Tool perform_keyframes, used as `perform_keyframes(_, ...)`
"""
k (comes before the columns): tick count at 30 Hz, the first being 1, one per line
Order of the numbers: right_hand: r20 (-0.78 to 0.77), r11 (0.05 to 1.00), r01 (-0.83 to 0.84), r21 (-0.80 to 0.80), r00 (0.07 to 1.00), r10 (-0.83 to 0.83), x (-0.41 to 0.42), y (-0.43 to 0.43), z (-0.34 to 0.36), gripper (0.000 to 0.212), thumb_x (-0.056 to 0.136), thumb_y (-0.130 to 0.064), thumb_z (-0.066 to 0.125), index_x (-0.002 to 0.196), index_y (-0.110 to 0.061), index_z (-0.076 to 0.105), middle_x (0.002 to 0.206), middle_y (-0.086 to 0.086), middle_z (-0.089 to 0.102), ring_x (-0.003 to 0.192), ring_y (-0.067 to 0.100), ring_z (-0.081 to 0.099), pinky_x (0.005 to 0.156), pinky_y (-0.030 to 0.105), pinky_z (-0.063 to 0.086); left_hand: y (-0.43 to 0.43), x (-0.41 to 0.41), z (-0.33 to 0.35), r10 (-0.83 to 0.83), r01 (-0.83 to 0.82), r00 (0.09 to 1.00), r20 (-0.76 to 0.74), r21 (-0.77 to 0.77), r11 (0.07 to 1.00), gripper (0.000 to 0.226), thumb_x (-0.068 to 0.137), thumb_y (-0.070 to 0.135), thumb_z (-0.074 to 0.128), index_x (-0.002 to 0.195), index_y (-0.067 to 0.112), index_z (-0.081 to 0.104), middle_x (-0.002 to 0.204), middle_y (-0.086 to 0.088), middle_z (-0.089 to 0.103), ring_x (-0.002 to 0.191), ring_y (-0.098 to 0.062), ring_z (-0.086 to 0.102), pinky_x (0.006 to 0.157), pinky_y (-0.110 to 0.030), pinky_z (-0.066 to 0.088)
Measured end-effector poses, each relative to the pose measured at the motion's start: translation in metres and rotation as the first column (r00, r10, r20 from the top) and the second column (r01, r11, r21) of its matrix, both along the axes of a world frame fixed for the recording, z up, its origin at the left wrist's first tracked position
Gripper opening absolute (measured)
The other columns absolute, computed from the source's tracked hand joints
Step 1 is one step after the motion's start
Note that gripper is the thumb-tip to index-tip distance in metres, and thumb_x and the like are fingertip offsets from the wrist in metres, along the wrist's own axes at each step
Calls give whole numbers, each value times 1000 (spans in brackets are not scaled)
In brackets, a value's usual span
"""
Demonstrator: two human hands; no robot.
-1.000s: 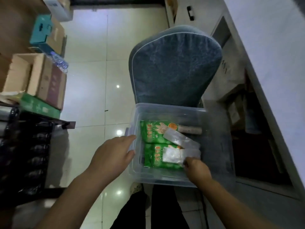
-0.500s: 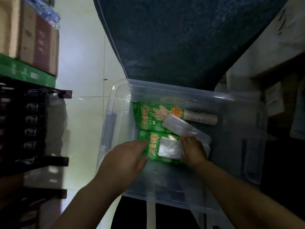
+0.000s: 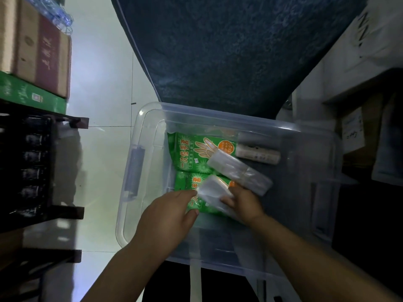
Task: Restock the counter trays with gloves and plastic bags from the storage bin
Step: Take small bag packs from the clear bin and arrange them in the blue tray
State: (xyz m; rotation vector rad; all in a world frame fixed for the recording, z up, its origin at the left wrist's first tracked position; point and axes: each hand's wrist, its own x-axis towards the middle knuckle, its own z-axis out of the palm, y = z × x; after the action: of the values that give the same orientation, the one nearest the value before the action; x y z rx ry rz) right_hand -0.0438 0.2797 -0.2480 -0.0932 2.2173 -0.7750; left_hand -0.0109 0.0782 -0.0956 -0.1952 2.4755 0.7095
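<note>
Bin [image 3: 139,127], clear plastic, sits over pale tile floor [image 3: 102,83]. Both hands inside it: left hand [image 3: 168,216] half-curled over near green glove pack [image 3: 185,184], grip unclear; right hand [image 3: 244,203] pinches clear bag bundle [image 3: 212,189]. Beyond: second bundle [image 3: 239,171], far glove pack [image 3: 189,149], roll [image 3: 257,154]. Blue chair back [image 3: 229,51] behind; cartons [image 3: 39,51] left.

Lower green pack [image 3: 192,184] half hidden under clear bundle [image 3: 214,192] and both hands. Right hand [image 3: 244,203] fingers tucked beneath bundle, grip unclear. Roll [image 3: 257,155] label too dim to read. Chair [image 3: 229,51] cut off at top.
</note>
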Motion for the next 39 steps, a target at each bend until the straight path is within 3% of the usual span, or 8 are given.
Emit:
perform_keyframes(5, 114, 851, 351, -391, 936, -334, -13, -19, 58, 16, 88, -21, 64, 77, -33, 65, 71, -20, 66, 69, -8, 58, 61, 5, 44, -1, -3, -3, 208, -211, 976, 69, 38, 977, 44, 81, 34, 60, 122, 35, 46, 114, 7, 66, 102, -15, 61, 79, -35, 52)
perform_keyframes(13, 132, 774, 359, -521, 930, -342, -17, -59, 109, 30, 96, -15, 49, 71, -28, 60, 68, -15, 61, 67, -8, 56, 64, 12, 45, 5, -26, 1, 615, -627, 779, 125, 203, 752, 17, 75, 30, 69, 73, 29, 53, 70, 10, 62, 67, -11, 61, 58, -27, 50)
perform_keyframes(19, -6, 868, 430, -249, 895, -446, -28, -35, 59, 24, 96, -14, 48, 75, -10, 58, 72, 11, 59, 70, 21, 54, 68, 39, 44, -14, -26, -1, 733, -730, 677, 61, 186, 658, 15, 76, 27, 69, 71, 22, 56, 71, 5, 65, 67, -16, 63, 61, -32, 51)
perform_keyframes(23, -56, 889, 437, 136, 900, -433, -39, 2, 0, 24, 92, -19, 53, 110, -5, 57, 110, 20, 63, 102, 34, 59, 87, 31, 43, -25, -22, -7, 767, -758, 640, 44, 198, 622, 8, 78, 24, 67, 83, 21, 61, 75, 4, 66, 71, -14, 63, 65, -34, 51)
perform_keyframes(26, -110, 896, 340, 284, 940, -322, -45, 9, -33, 37, 88, -26, 57, 120, -10, 51, 125, 21, 54, 113, 37, 53, 97, 47, 42, -29, -21, -13, 789, -773, 615, 16, 212, 598, 8, 78, 23, 68, 81, 20, 61, 74, 3, 67, 71, -14, 63, 64, -33, 50)
perform_keyframes(32, -129, 895, 239, 376, 970, -205, -51, 3, -52, 32, 81, -33, 61, 112, -26, 62, 117, 11, 62, 105, 33, 57, 92, 43, 47, -29, -24, -20, 814, -789, 580, 29, 270, 552, 9, 82, 26, 66, 76, 23, 59, 73, 6, 67, 67, -4, 62, 54, -23, 41)
perform_keyframes(35, 61, 944, 264, 199, 958, -281, -49, 0, -39, 11, 83, -22, 62, 89, -14, 67, 81, 8, 66, 77, 26, 60, 70, 30, 47, -27, -27, -16, 837, -810, 544, 61, 298, 505, 12, 85, 30, 62, 76, 22, 60, 71, 6, 67, 63, -2, 62, 55, -22, 43)
perform_keyframes(39, -5, 954, 298, 2, 954, -298, -50, -3, 5, 7, 84, -15, 63, 83, -9, 66, 76, 10, 64, 70, 23, 58, 61, 29, 41, -23, -36, -4, 886, -851, 445, 132, 369, 373, 24, 87, 31, 59, 77, 9, 60, 70, 0, 67, 67, -12, 63, 66, -34, 48)
